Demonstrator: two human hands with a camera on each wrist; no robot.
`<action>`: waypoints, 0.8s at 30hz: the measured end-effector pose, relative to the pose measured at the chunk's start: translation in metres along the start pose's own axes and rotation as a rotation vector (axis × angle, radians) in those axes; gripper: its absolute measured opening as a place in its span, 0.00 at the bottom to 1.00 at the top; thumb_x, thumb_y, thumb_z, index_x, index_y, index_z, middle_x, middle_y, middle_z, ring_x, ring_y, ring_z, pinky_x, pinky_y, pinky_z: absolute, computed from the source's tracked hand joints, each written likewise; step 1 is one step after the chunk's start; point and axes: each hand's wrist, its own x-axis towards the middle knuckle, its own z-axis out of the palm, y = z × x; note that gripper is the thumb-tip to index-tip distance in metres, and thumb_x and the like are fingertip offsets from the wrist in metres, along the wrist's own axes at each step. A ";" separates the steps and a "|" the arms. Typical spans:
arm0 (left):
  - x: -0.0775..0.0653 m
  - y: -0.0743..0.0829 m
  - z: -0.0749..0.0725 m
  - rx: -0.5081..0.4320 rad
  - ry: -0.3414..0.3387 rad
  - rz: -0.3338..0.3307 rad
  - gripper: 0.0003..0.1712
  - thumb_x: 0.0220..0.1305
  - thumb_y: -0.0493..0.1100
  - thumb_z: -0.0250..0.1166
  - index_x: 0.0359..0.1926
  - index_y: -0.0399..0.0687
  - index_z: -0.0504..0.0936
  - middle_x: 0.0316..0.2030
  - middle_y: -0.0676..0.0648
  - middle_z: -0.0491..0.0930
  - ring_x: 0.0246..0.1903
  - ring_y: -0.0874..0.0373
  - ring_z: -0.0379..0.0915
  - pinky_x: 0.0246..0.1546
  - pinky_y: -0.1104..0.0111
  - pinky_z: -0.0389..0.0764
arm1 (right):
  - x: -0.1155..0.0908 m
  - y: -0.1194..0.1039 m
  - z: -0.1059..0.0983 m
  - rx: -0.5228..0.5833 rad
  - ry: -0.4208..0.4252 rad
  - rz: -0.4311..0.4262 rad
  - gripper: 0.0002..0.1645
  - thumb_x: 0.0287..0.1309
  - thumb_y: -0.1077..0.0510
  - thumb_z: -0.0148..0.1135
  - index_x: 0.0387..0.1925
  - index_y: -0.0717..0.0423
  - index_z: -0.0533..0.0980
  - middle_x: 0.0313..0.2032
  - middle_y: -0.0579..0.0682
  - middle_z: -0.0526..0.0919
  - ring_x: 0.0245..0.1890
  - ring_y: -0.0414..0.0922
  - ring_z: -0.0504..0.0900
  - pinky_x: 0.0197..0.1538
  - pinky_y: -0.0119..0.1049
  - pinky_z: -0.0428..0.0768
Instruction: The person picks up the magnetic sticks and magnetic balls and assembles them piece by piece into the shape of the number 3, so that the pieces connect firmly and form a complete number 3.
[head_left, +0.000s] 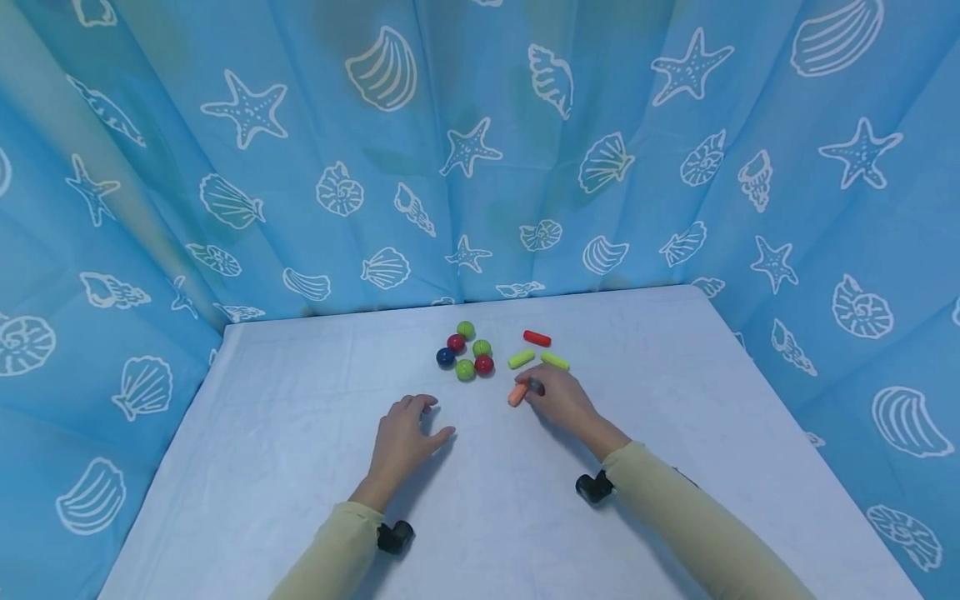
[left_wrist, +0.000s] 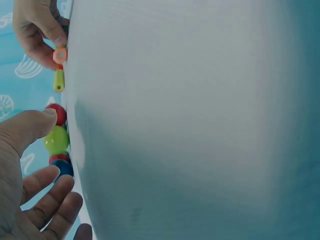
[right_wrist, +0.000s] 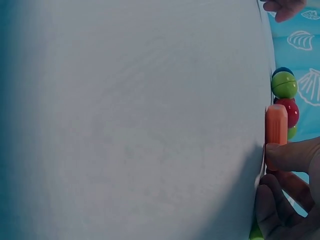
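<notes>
My right hand [head_left: 564, 400] pinches an orange cylinder [head_left: 517, 394] between thumb and fingers, at or just above the white tabletop. In the left wrist view a hole shows in the end of this orange cylinder [left_wrist: 60, 55]. Just beyond that hand lie two yellow-green cylinders [head_left: 521, 358] and a red cylinder [head_left: 537, 338]. To their left sits a cluster of balls: three green balls [head_left: 465, 369], two red balls [head_left: 483, 364] and a dark blue ball [head_left: 446, 357]. My left hand [head_left: 401, 437] holds nothing; its fingers are spread and loosely bent, nearer to me than the balls.
A white cloth covers the table [head_left: 300, 375]. Blue curtains [head_left: 465, 225] printed with white shells and starfish enclose its back and both sides. Each wrist bears a small black camera [head_left: 396, 537].
</notes>
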 end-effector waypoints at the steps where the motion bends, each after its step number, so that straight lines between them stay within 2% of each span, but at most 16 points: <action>1: 0.000 0.000 0.001 -0.001 0.001 0.004 0.31 0.55 0.54 0.78 0.56 0.47 0.80 0.47 0.47 0.80 0.52 0.49 0.76 0.57 0.52 0.76 | -0.001 0.000 0.001 -0.002 0.004 -0.003 0.18 0.62 0.59 0.71 0.54 0.49 0.83 0.47 0.47 0.83 0.42 0.44 0.78 0.47 0.39 0.82; 8: -0.002 0.003 0.002 -0.008 -0.002 0.007 0.30 0.55 0.52 0.79 0.56 0.47 0.80 0.47 0.47 0.80 0.51 0.49 0.76 0.57 0.52 0.76 | -0.005 0.002 0.001 -0.002 0.023 -0.033 0.15 0.60 0.60 0.72 0.49 0.50 0.84 0.42 0.45 0.84 0.40 0.44 0.78 0.46 0.38 0.82; 24: -0.009 0.011 0.005 -0.028 -0.003 0.048 0.28 0.55 0.50 0.79 0.54 0.48 0.81 0.43 0.49 0.81 0.45 0.52 0.76 0.52 0.54 0.77 | -0.020 -0.007 -0.005 0.029 -0.045 0.025 0.12 0.59 0.59 0.74 0.44 0.49 0.83 0.39 0.43 0.83 0.37 0.43 0.77 0.43 0.36 0.81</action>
